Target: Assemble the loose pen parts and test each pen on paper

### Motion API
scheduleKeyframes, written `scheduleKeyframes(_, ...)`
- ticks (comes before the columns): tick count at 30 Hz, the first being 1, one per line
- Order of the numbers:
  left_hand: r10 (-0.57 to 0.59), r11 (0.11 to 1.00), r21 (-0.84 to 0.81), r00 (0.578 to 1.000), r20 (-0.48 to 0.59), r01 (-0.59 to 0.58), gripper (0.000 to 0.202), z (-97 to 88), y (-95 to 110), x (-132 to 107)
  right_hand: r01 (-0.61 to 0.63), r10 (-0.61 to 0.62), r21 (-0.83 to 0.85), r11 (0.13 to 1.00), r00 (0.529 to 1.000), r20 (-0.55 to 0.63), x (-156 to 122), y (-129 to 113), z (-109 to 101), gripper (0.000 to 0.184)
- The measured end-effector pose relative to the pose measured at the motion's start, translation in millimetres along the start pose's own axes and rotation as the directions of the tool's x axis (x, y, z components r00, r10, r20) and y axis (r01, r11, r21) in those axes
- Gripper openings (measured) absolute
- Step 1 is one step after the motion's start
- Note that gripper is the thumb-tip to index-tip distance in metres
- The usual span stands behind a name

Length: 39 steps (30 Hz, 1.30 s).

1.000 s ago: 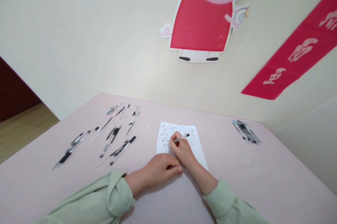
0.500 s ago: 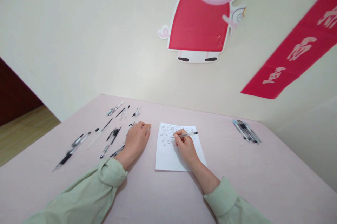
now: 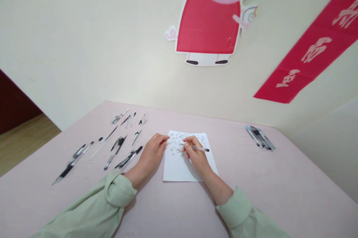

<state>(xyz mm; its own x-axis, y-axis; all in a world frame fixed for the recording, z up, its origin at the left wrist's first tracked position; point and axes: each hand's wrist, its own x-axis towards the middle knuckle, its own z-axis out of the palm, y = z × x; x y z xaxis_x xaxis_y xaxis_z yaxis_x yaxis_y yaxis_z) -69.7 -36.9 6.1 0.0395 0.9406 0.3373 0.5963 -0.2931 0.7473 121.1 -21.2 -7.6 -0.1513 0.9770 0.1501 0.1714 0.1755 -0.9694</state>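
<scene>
My right hand (image 3: 197,156) is closed around a slim pen (image 3: 201,149) with a clear barrel and a black end. The pen's tip points left, over rows of dark handwriting on a white sheet of paper (image 3: 179,171). My left hand (image 3: 152,154) is by the sheet's upper left edge, its fingers and thumb drawn together. Whether those fingertips pinch something small or only touch the paper edge, I cannot make out. Just left of that hand lie black and clear pens (image 3: 129,157).
Several pens, caps and refills lie scattered on the left of the pink-covered table (image 3: 179,212), among them a long black-gripped pen (image 3: 69,167). A bundle of pens (image 3: 260,138) rests at the right. Behind the table rises a wall with a cartoon cutout (image 3: 209,25) and red banner (image 3: 304,55).
My left hand has moved right, from beside the loose pens to the paper's left edge, uncovering pens. My right hand still holds the pen over the writing, its barrel now tilted differently.
</scene>
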Motion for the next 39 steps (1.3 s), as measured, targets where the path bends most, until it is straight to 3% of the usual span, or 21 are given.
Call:
scheduleKeyframes(3,-0.024,0.996,-0.083,0.997,0.071,0.030,0.024,4.7,2.4,-2.7,-0.003,0.003,0.005,1.000,1.000,0.011,0.2,-1.5,-0.5,0.012)
scheduleKeyframes(5,-0.016,0.998,-0.055,0.998,0.065,0.020,0.023,5.0,2.0,-3.4,-0.006,0.006,0.009,1.000,1.000,0.016,0.7,-1.5,-0.9,0.012)
scheduleKeyframes(10,-0.027,0.970,0.241,0.998,0.050,0.014,0.022,-10.5,11.2,-6.8,-0.027,0.027,0.029,0.999,1.000,0.001,2.5,1.1,-1.4,0.013)
scheduleKeyframes(14,-0.154,0.910,0.415,0.944,0.292,0.020,0.023,-24.6,22.1,-13.8,-0.037,0.037,0.030,0.999,0.999,0.008,2.7,1.3,-2.0,0.014)
scheduleKeyframes(17,-0.117,0.923,0.378,0.879,0.463,-0.076,0.027,-26.6,19.3,-17.3,-0.033,0.033,0.035,0.999,0.999,0.014,3.0,0.9,-2.9,0.014)
scheduleKeyframes(20,-0.048,0.935,0.323,0.853,0.520,-0.144,0.024,-24.5,10.1,-16.2,-0.032,0.032,0.067,0.997,0.999,0.013,3.8,0.9,-4.0,0.018)
scheduleKeyframes(24,-0.046,0.937,0.328,0.884,0.465,-0.123,0.012,-24.7,4.3,-9.5,-0.045,0.045,0.134,0.990,0.999,0.004,5.6,1.8,-4.5,0.022)
scheduleKeyframes(30,-0.104,0.907,0.422,0.972,0.209,0.007,0.012,-29.5,19.1,-2.1,-0.058,0.064,0.179,0.982,0.998,-0.027,7.7,5.2,-4.1,0.016)
scheduleKeyframes(35,-0.061,0.990,0.136,0.978,0.197,0.035,0.011,-11.5,24.3,-9.6,-0.038,0.041,0.161,0.986,0.999,-0.012,7.1,5.4,-5.3,0.016)
scheduleKeyframes(39,-0.084,0.996,-0.010,0.970,0.229,0.089,0.010,7.4,16.7,-17.0,-0.040,0.045,0.223,0.974,0.999,-0.016,7.2,6.4,-6.2,0.020)
